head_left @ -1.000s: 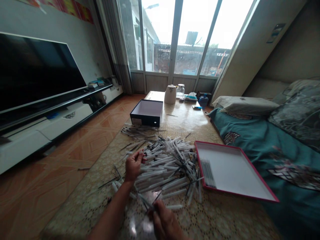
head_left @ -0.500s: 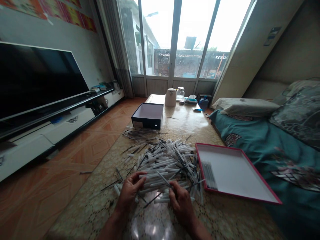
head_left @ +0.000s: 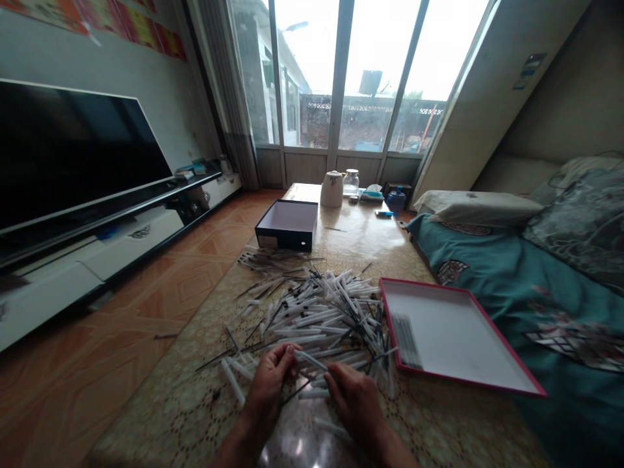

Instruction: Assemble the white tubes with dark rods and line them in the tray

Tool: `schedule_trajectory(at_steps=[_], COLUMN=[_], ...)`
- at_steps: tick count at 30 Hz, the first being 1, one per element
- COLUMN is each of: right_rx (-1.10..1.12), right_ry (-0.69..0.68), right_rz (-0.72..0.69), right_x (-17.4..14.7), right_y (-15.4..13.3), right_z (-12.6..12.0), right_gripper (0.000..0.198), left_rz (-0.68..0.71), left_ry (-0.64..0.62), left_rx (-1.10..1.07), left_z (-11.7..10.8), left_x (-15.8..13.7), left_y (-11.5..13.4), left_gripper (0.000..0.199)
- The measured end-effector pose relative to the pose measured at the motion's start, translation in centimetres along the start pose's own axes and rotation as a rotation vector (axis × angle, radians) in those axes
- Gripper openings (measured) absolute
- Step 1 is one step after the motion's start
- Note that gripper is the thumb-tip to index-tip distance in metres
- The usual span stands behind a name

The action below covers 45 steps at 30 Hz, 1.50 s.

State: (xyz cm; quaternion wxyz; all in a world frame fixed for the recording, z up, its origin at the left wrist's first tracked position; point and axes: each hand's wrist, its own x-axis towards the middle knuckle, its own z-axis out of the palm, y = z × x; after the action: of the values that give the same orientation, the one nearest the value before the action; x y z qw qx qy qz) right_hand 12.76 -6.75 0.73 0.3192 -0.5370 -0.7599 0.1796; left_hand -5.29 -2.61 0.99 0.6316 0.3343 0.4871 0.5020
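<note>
My left hand (head_left: 273, 377) and my right hand (head_left: 358, 396) are close together over the near side of a pile of pen parts. A pale, slim pen (head_left: 311, 359) spans the gap between them. The left fingertips pinch its left end, and the right thumb and fingers close on the other end. Whether a refill sits inside it I cannot tell. Beyond the hands spreads the pile (head_left: 316, 315) of translucent white barrels and dark refills. To the right, a shallow box lid (head_left: 468, 338) with a pink rim holds a row of pens (head_left: 405, 338) along its left side.
A dark open box (head_left: 285, 239) stands behind the pile on the patterned table (head_left: 170, 403). Farther back are a kettle (head_left: 332, 190), a glass jar (head_left: 351, 183) and a tissue pack (head_left: 372, 194). A sofa with a teal cover (head_left: 487, 260) runs along the right.
My left hand has moved right and closed on the left end of the pen, which my right hand was holding. Some barrels near my hands have shifted.
</note>
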Motion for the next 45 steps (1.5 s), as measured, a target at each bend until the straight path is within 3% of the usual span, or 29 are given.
schedule_trajectory(at_steps=[4, 9, 17, 25, 29, 34, 38, 42, 45], right_rx=[-0.039, -0.052, -0.113, -0.242, -0.070, 0.299, 0.546, 0.403, 0.237], right_ry=[-0.019, -0.018, -0.025, 0.028, -0.043, -0.148, -0.226, -0.221, -0.078], right_rz=[-0.027, -0.036, -0.069, -0.153, -0.062, 0.149, 0.208, 0.216, 0.228], right_x=[0.3, 0.2, 0.1, 0.5, 0.6, 1.2, 2.0, 2.3, 2.1], right_y=[-0.1, -0.1, 0.0, 0.5, 1.0, 1.5, 1.3, 1.3, 2.4], right_z=[-0.2, -0.4, -0.2, -0.2, -0.4, -0.7, -1.4, -2.3, -3.9], right_gripper=[0.028, 0.025, 0.024, 0.028, 0.031, 0.040, 0.042, 0.037, 0.036], left_rz=[-0.017, -0.039, -0.032, 0.007, 0.034, 0.041, 0.031, -0.004, 0.069], left_ry=[-0.001, 0.125, 0.080, 0.130, 0.128, 0.132, 0.147, 0.146, 0.170], left_rx=[-0.037, -0.129, -0.071, -0.143, -0.136, -0.119, -0.137, -0.118, -0.020], left_z=[0.7, 0.9, 1.4, 2.9, 3.3, 3.7, 4.1, 3.8, 3.0], left_x=[-0.4, -0.6, -1.1, -1.7, -1.7, -1.9, -2.3, -2.1, -1.7], left_y=[0.0, 0.6, 0.8, 0.2, -0.1, -0.2, -0.5, -0.7, -0.5], left_gripper=[0.036, 0.037, 0.037, 0.038, 0.040, 0.040, 0.040, 0.047, 0.060])
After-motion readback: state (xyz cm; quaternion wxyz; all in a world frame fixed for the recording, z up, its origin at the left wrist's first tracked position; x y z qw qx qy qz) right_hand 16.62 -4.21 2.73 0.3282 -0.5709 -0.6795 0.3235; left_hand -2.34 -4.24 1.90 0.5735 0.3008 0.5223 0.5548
